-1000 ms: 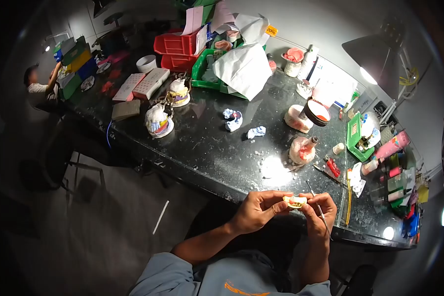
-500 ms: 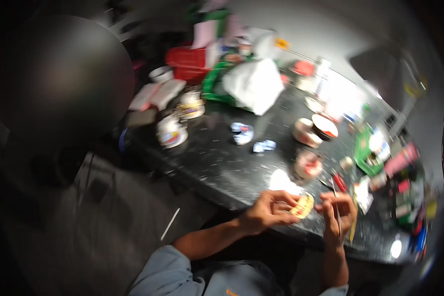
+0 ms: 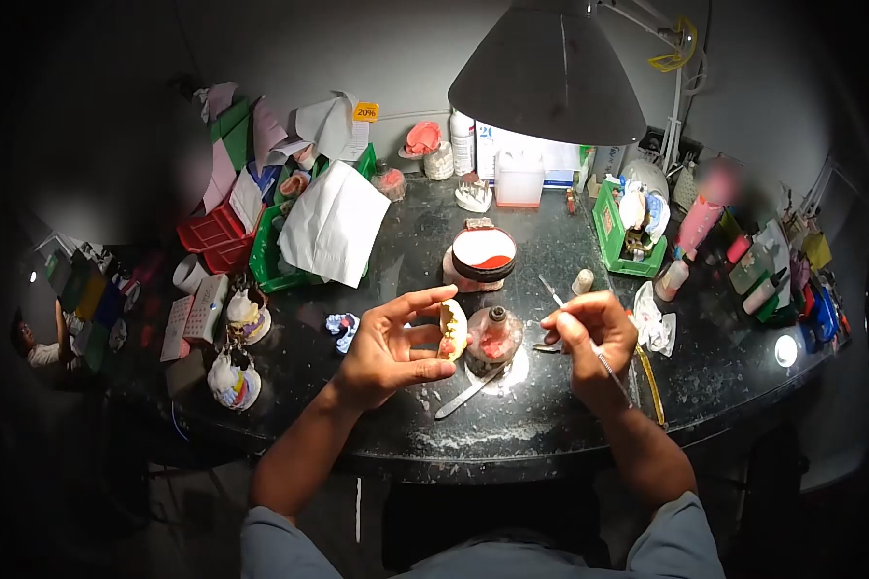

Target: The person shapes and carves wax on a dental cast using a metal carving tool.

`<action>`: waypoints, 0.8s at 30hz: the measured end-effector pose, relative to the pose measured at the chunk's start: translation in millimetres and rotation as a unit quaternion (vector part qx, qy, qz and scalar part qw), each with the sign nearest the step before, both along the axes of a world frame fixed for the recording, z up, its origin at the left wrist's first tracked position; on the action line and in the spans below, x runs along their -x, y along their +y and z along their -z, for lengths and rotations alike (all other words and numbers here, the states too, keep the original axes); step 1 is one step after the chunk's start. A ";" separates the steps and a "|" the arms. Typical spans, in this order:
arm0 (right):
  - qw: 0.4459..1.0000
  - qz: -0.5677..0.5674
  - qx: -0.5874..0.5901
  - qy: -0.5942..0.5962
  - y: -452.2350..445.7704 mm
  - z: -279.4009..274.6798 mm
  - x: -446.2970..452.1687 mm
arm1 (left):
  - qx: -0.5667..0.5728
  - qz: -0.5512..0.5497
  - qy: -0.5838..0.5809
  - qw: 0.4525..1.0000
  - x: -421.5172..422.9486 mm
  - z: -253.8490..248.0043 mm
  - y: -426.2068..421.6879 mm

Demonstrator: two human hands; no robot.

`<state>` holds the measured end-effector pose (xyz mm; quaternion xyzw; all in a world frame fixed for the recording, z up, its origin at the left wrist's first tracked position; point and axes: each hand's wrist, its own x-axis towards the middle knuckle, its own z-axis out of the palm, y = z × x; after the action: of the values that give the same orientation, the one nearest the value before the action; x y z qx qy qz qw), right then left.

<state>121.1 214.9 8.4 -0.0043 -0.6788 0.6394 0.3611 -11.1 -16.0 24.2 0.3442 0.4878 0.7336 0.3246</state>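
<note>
My left hand (image 3: 381, 345) pinches a yellowish dental cast (image 3: 451, 323) between thumb and fingertips, its tooth side turned to the right. Reddish-pink material sits on the cast's lower part. Closed around a thin metal dental instrument (image 3: 614, 371), my right hand (image 3: 594, 340) is to the right, apart from the cast. The instrument's slim tip points up and left. Between the hands, just behind the cast, stands a glass spirit burner (image 3: 495, 340) with pinkish contents; I cannot see a flame. A wax knife (image 3: 465, 397) lies in front of it.
Behind the burner is a round tin (image 3: 484, 253) with white and red inside. A lamp (image 3: 550, 77) overhangs the dark bench (image 3: 415, 425). Green bins (image 3: 603, 227) hold supplies. Articulated casts (image 3: 234, 378) stand left, near blue pieces (image 3: 341, 330). A person (image 3: 43, 349) is far left.
My view has swung right and levelled, and the blur is gone. The hands now appear farther apart, with the cast held more upright. Both hands keep their hold.
</note>
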 end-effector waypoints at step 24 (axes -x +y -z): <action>0.995 -0.037 -0.095 0.006 -21.6 26.2 0.5 | 0.014 0.002 -0.031 0.999 6.3 39.3 1.9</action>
<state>120.6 193.3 -17.8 0.0586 -0.7343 0.5846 0.3401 -17.4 -14.1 -15.1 0.3180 0.4868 0.7363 0.3461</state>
